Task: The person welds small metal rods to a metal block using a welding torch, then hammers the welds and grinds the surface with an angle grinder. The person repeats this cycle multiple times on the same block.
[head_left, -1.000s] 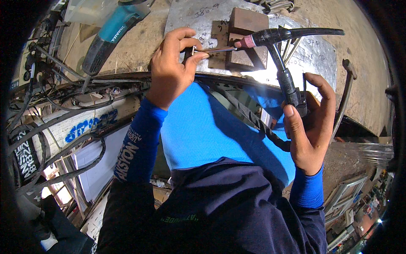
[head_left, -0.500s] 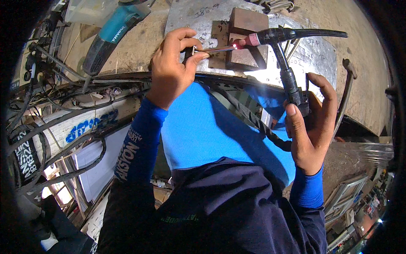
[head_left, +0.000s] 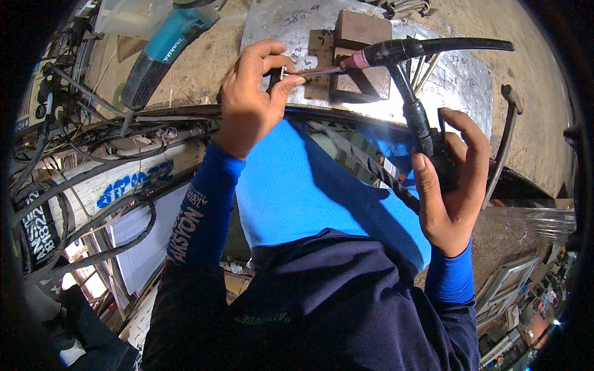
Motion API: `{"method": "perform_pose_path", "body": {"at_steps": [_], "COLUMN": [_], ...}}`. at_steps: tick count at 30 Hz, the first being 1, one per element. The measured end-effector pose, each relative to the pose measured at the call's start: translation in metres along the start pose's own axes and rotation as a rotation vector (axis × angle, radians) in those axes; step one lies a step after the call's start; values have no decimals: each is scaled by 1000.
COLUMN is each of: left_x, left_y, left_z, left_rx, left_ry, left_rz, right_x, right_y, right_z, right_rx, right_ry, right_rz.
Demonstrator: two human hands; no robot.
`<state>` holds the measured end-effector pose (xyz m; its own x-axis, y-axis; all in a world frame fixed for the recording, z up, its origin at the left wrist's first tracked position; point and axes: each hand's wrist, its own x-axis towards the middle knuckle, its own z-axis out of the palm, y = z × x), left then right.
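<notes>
My right hand [head_left: 455,179] is closed round the lower handle of a black TIG welding torch [head_left: 405,86]. The torch's pink nozzle [head_left: 356,60] points left, at the end of a thin metal rod [head_left: 322,70]. That rod reaches right from my left hand [head_left: 253,96], whose thumb and fingers pinch it beside a small dark piece with a shiny edge [head_left: 278,75]. I cannot make out what kind of piece it is. Below the nozzle lies a brown block [head_left: 371,83], with another brown block [head_left: 364,29] behind it.
The blocks stand on a marked silver metal plate [head_left: 272,34] on the worn bench [head_left: 538,117]. A teal and black power tool [head_left: 170,46] lies at the back left. Dark cables [head_left: 80,167] tangle at left. A bent metal bar [head_left: 508,123] leans at the bench's right edge.
The torch has shifted slightly left, and its handle has tilted a little. The pink-red glow at the nozzle tip has gone. My left hand has stayed nearly still.
</notes>
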<state>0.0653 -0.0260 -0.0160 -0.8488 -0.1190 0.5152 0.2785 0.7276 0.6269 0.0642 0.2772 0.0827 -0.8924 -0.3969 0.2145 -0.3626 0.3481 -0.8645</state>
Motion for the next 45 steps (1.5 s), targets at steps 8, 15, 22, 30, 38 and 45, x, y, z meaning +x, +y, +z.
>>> {"method": "perform_pose_path", "body": {"at_steps": [8,15,22,30,38,45], "left_x": [0,1,1,1,1,0], "left_y": [-4,1,0,-4,-1,-1], "left_z": [2,0,-1,-4,-1,-1], "left_rx": [-24,-28,-15,133,39,17], "left_ry": [-17,6,-6,-47,-7,-17], "left_rz": [3,-2,1,114,38,11], "right_x": [-1,-2,-2,-5,-5,-9], "right_y": [1,3,1,0,2,4], "right_z": [2,1,3,4,4,4], "right_rx": [28,42,45,9,8,98], "right_ry": [54,55,34,60,70,52], "right_rz": [-3,6,-4,48,-7,43]}}
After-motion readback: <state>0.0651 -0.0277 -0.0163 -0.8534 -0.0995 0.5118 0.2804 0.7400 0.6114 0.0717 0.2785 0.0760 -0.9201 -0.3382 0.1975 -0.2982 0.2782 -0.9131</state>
